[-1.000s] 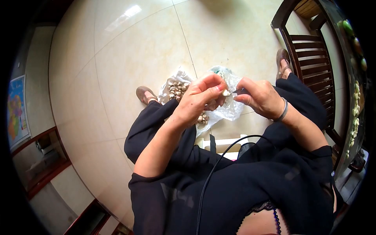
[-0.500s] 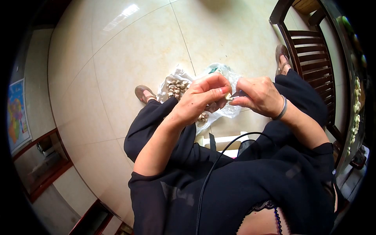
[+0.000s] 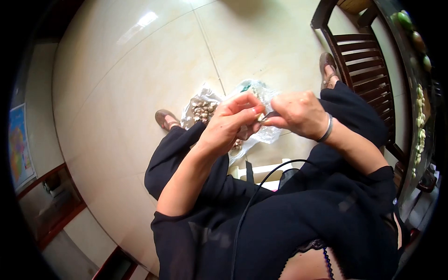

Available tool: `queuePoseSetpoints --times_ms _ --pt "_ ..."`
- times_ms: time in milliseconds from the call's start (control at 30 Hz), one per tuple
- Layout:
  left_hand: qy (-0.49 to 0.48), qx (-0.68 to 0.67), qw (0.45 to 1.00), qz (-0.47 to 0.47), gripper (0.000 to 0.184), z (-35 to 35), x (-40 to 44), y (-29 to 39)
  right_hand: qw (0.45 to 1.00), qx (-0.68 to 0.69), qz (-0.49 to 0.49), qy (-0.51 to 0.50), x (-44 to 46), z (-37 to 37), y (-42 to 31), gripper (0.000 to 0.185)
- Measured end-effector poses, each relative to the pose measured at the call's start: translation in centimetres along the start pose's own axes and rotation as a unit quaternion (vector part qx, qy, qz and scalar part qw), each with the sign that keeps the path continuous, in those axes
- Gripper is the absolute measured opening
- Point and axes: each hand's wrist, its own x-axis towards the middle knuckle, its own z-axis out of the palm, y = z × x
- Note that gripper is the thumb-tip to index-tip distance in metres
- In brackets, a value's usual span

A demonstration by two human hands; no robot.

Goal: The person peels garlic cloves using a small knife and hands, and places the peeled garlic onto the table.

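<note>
Right hand (image 3: 298, 115) has advanced, gripping blade (image 3: 271, 115), to clove (image 3: 260, 117) pinched in left hand (image 3: 228, 123); pale cloves (image 3: 420, 123) line worktop (image 3: 430, 107), bulbs (image 3: 203, 111) remain.

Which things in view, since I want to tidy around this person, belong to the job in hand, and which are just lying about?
Apparently the job's:
garlic clove, in the left hand
small dark blade, in the right hand
garlic bulbs, on a white bag
row of pale cloves, far right (likely)

Seemingly unrelated:
slatted wooden chair
wall map
black cable
</note>
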Motion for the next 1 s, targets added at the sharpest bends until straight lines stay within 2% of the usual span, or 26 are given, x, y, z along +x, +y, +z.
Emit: queuePoseSetpoints --times_ms 133,167,200,267,333,533,733,867,933,967,1000 --pt "0.073 -0.010 0.997 -0.014 0.010 0.9 -0.3 0.4 1.000 0.008 0.002 0.008 -0.6 1.0 0.5 0.034" --pt "0.075 -0.009 0.997 -0.013 0.008 1.0 -0.3 0.4 1.000 0.010 0.011 -0.009 -0.4 0.8 0.3 0.035" --pt "0.054 -0.012 0.998 -0.012 0.007 0.9 -0.4 0.6 1.000 0.019 0.011 0.011 -0.2 0.6 0.0 0.036" --pt "0.072 -0.025 0.997 -0.016 0.006 0.6 -0.2 0.2 0.999 0.030 0.017 0.029 -0.3 1.1 0.2 0.035" --pt "0.044 -0.059 0.997 -0.020 0.007 0.0 -0.1 -0.3 0.999 0.015 0.033 0.014 -0.5 1.4 0.4 0.037" --pt "0.050 -0.101 0.994 -0.006 0.009 0.5 0.0 -0.4 0.999 0.019 0.039 0.018 -0.6 1.3 0.8 0.037" --pt "0.038 -0.038 0.998 0.015 0.017 0.1 -0.4 -0.3 0.989 0.136 0.063 -0.002 -0.6 1.1 1.2 0.037" --pt "0.076 -0.028 0.997 -0.003 0.017 -0.4 -0.2 -0.2 0.980 0.182 0.072 -0.042 -0.5 0.8 1.6 0.034" --pt "-0.003 0.032 0.999 0.001 0.018 -1.0 -0.4 -0.3 0.970 0.224 0.087 -0.032 -0.5 1.2 1.6 0.041" --pt "0.017 0.019 0.999 -0.030 0.020 -0.6 -0.6 0.0 0.963 0.254 0.088 -0.023 -0.3 0.6 1.3 0.036" --pt "0.008 -0.005 1.000 -0.016 0.022 0.0 -0.7 0.2 0.965 0.248 0.082 -0.020 -0.2 0.6 1.4 0.031"
